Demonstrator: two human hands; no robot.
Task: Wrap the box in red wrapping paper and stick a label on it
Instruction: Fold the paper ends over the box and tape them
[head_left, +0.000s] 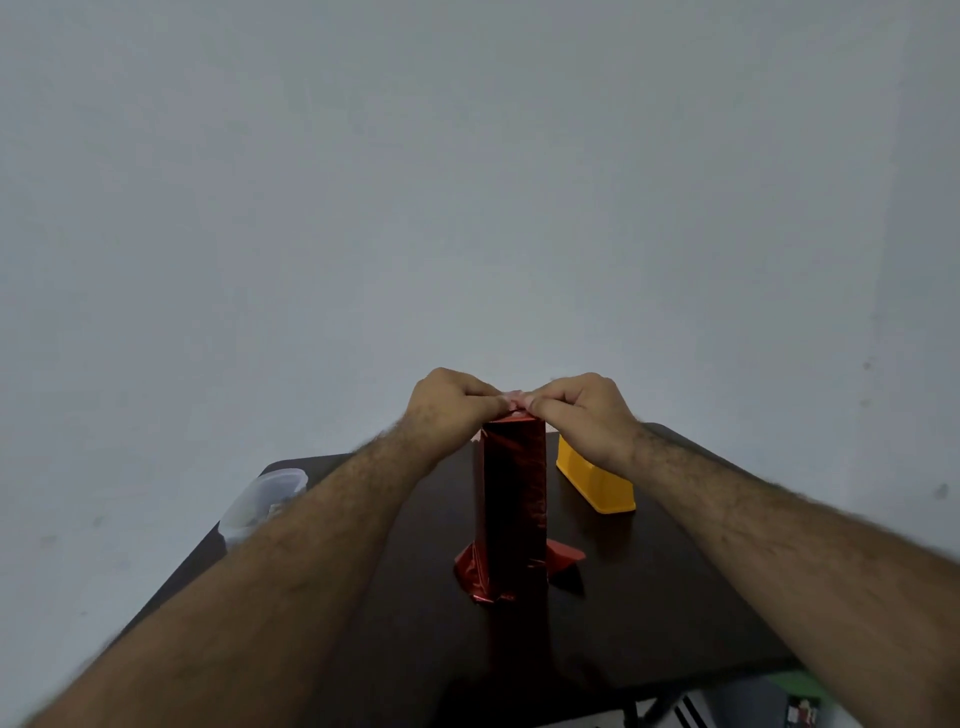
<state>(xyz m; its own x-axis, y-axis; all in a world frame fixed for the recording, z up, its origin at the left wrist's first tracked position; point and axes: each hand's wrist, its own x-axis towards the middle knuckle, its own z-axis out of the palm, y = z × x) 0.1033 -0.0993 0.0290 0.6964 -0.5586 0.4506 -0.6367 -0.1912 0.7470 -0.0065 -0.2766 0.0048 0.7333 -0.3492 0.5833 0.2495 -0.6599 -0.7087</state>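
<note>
Box, tall and narrow, sheathed in shiny red wrapping paper (514, 499), stands on end at the middle of the dark table (415, 649), loose paper splayed at its foot. Left hand (449, 402) and right hand (587, 410) both pinch the paper at the top end. Best to crease flaps tight against the edges, keeping the box upright. Yellow plastic tub (597, 480) just right; clear plastic container (262, 501) far left.

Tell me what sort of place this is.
Probably a plain room at home: a small dark table against a bare pale wall, holding a yellow container and a clear plastic tub.
</note>
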